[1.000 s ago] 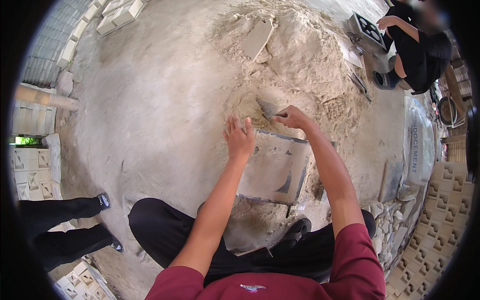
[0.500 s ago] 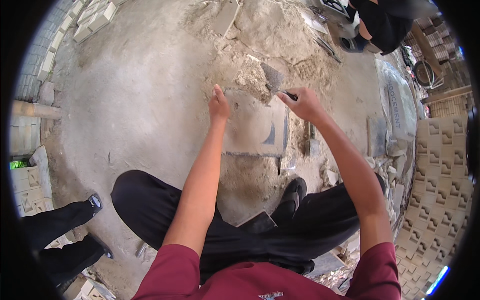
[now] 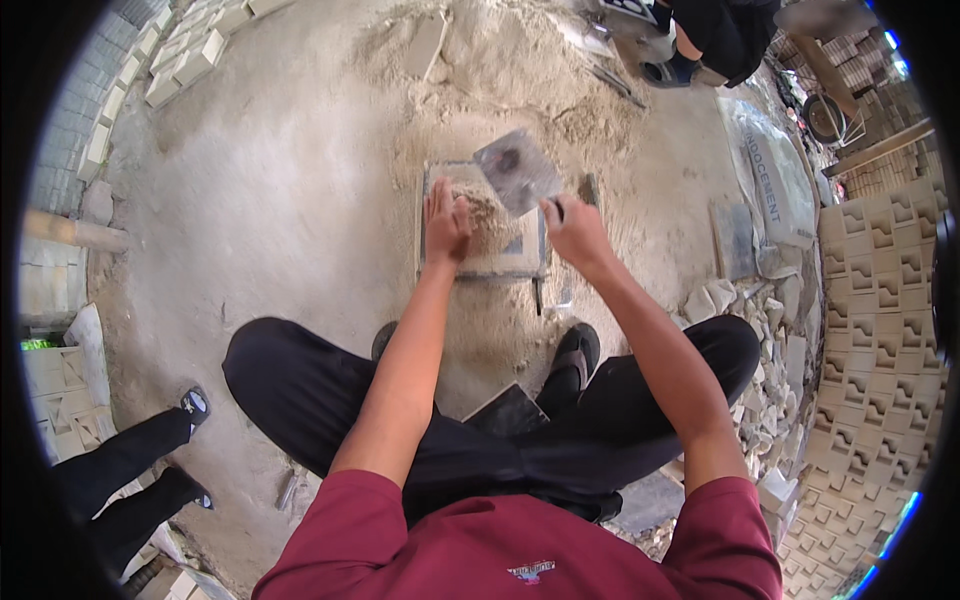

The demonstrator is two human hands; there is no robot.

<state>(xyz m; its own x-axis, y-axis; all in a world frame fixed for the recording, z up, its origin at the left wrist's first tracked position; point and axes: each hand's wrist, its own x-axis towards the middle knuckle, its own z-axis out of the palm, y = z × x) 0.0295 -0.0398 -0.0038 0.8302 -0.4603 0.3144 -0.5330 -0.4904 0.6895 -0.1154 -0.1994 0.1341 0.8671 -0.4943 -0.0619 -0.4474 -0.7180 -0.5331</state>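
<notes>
My right hand (image 3: 577, 232) grips the handle of a trowel (image 3: 515, 175), its square metal blade tilted up with a dark patch on it. Below the blade lies a square mould (image 3: 420, 240) with a dark frame, flat on the ground. Loose sandy mix (image 3: 490, 222) is heaped inside it. My left hand (image 3: 447, 222) is over the left part of the mould with its fingers stretched out, at the edge of the mix. It holds nothing. Whether the palm presses on the mix is hard to tell.
A large sand pile (image 3: 520, 70) lies beyond the mould. On the right are a cement bag (image 3: 770, 175), stone rubble (image 3: 765, 370) and stacked pale blocks (image 3: 880, 330). Another person (image 3: 725, 40) is at the far right; someone's legs (image 3: 130, 440) show at left.
The trowel's load of mix has been tipped into the mould, and the blade has turned up. My left hand has moved from the mould's edge in over it, fingers spreading out.
</notes>
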